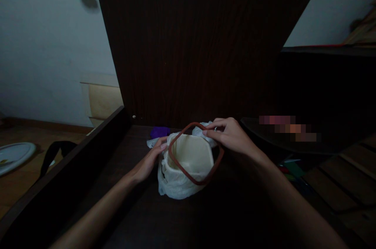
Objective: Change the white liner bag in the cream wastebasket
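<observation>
A small cream trash bin (192,153) stands on the dark wooden surface, its mouth tilted toward me. White plastic bag film (182,188) is bunched around its outside. A brown rim ring (188,175) lies at a slant over the mouth, not seated evenly. My left hand (148,164) grips the bin's left side, fingers on the bagged edge. At the far right of the mouth, my right hand (229,133) is closed on the ring, with crumpled white plastic under its fingertips. Part of the ring is hidden behind that hand.
Behind the bin rises a tall dark wooden panel (188,53). A purple bundle (160,131) lies at its foot. A raised wooden edge (73,174) runs along the left. Beyond it, a white round lid-like object (22,151) is on the floor. Wooden slats (337,186) are at the right.
</observation>
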`<state>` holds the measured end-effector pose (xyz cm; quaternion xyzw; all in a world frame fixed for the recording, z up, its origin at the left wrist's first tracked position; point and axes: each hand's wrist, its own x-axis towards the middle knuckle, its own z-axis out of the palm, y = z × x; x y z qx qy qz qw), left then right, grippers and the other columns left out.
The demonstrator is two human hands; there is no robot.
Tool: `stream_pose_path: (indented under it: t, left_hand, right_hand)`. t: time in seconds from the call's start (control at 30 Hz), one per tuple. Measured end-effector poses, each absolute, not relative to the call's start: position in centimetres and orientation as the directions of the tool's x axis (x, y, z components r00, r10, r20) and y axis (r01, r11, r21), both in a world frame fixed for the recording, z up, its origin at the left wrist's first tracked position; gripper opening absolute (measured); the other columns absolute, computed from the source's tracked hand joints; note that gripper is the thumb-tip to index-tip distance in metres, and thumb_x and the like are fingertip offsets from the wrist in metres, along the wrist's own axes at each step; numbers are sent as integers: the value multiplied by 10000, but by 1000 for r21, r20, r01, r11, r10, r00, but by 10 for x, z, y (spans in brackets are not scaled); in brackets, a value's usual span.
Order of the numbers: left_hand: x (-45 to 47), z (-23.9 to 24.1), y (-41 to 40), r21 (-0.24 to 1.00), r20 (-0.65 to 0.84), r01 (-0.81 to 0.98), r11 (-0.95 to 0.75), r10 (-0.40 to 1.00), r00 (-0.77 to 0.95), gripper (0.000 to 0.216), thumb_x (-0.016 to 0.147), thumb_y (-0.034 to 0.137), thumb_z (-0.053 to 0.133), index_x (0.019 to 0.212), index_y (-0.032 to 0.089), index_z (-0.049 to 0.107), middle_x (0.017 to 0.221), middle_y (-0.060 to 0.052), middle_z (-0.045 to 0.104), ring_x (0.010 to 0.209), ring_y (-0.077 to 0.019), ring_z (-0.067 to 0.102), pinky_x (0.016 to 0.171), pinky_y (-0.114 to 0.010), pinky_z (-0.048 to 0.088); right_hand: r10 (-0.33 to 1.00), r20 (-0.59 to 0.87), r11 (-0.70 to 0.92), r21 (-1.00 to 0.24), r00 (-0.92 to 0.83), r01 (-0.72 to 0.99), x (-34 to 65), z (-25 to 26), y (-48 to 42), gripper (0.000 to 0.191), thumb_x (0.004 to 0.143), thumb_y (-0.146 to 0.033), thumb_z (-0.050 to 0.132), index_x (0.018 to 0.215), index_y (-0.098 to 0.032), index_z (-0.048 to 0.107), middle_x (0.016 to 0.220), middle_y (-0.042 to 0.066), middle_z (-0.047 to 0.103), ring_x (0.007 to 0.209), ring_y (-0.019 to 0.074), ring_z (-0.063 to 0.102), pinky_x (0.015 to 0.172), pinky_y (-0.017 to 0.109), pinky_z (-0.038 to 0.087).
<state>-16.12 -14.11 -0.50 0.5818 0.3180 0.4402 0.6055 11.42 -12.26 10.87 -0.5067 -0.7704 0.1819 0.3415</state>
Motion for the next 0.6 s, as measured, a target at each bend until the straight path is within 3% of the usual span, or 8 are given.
stream_pose_path:
  t: [0.13,0.3,0.47,0.6]
  left_hand:
    - [-160,-3,-143,983,135,-169,-70,902,411,533,978,558,456,1409,248,514,1530,-51,503,1445,-326,398,1238,-467,229]
    - [-159,-3,-143,985,107,-168,-41,908,406,601,950,598,473,1436,246,486,1490,-61,544,1436,-348,407,1225,-491,253]
    - [-159,-3,-144,988,104,-145,-49,910,401,612,947,604,480,1442,244,490,1471,-70,558,1437,-363,397,1226,-498,243]
    - [-159,-4,-144,987,122,-143,-70,909,399,573,972,564,460,1439,233,494,1480,-76,545,1443,-352,387,1227,-483,241]
  right_hand:
    - [960,214,279,-730,-179,623,119,97,-125,259,733,-353,710,856,-152,816,688,42,700,618,176,603,546,272,434]
    - [960,215,277,-810,-176,517,119,89,-128,490,676,-324,739,1124,-128,740,624,-29,605,587,147,558,589,272,464]
    - [974,143,215,-836,-177,506,115,92,-136,395,650,-312,710,1003,-139,747,587,-33,571,507,128,497,472,243,369]
    - [957,259,288,-808,-129,514,111,84,-143,292,651,-285,670,913,-176,741,590,-24,569,522,137,511,475,245,382]
